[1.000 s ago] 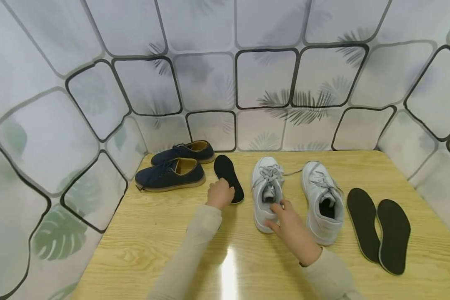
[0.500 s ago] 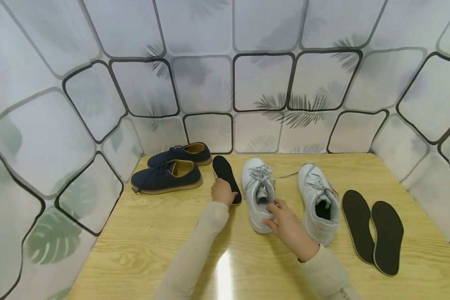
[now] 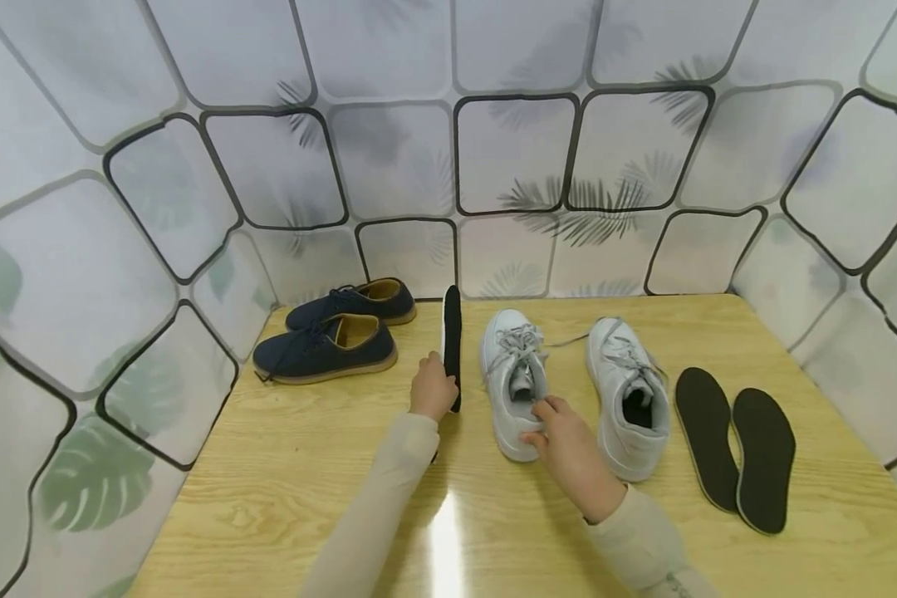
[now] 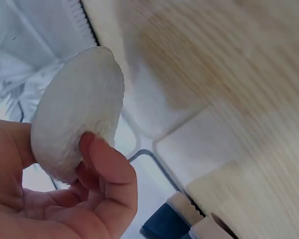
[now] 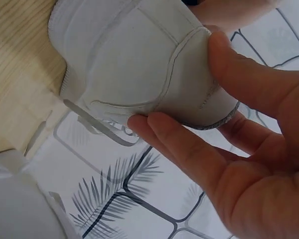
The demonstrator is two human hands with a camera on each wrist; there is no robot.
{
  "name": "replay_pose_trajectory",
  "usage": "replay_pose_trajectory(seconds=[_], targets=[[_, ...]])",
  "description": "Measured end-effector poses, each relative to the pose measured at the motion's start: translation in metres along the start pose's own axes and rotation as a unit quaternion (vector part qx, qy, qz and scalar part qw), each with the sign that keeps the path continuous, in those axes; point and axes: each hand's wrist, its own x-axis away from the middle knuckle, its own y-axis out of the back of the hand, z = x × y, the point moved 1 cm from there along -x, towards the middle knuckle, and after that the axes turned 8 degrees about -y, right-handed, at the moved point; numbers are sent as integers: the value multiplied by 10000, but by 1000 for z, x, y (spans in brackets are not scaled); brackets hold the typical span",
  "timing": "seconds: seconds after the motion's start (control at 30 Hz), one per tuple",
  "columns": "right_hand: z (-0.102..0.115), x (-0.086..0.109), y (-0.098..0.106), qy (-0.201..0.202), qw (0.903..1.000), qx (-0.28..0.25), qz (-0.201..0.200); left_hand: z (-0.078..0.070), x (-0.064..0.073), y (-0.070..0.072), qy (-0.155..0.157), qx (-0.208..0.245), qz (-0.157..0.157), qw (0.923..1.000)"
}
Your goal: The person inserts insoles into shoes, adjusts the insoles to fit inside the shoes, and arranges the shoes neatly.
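While the right hand (image 3: 571, 448) grips a white shoe (image 3: 499, 390) by the heel, the left hand (image 3: 433, 386) pinches 1 black insole (image 3: 453, 332) left of that shoe; work seems early, 2 flat insoles (image 3: 706, 438) right of it untouched.

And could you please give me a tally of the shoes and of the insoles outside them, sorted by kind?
Navy shoes: 2
White shoes: 2
Insoles outside the shoes: 3, counting the one in the left hand
Total: 7
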Motion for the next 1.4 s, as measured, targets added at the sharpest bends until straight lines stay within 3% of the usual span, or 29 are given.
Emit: replay_pose_trajectory(seconds=[0.2,0.33,0.47,0.57,0.7,0.77,0.9,1.0,1.1,1.17,1.27,1.33,1.4], targets=[[-10,0,13,-90,9998,168,51,-1,15,18,-377,734,23,9966],[-22,-1,19,137,9997,211,34,-4,25,26,-402,1668,114,9851],[-30,1,24,200,9997,134,94,-14,37,35,-320,2796,457,9585],[-34,4,28,115,9998,95,138,-24,45,40,-292,3328,767,9394],[-35,7,37,-18,9991,-70,410,-31,52,34,-417,3713,1018,9220],[-32,5,47,-147,9975,-411,554,-34,55,30,-567,3927,1100,9113],[-16,-9,70,-557,9892,-1158,711,-53,62,26,-940,4349,1015,8898],[4,-24,83,-823,9866,-1101,876,-71,66,21,-1219,4334,760,8897],[22,-37,90,-845,9889,-717,989,-91,69,14,-1668,3978,438,9011],[31,-45,93,-733,9916,-635,854,-101,70,8,-2046,3592,139,9104],[37,-55,95,-617,9938,-644,668,-114,72,2,-2515,3120,-251,9159],[36,-60,98,-688,9933,-702,615,-118,72,0,-2741,2889,-271,9169],[32,-64,102,-825,9920,-704,644,-117,68,2,-2954,2745,13,9151]])
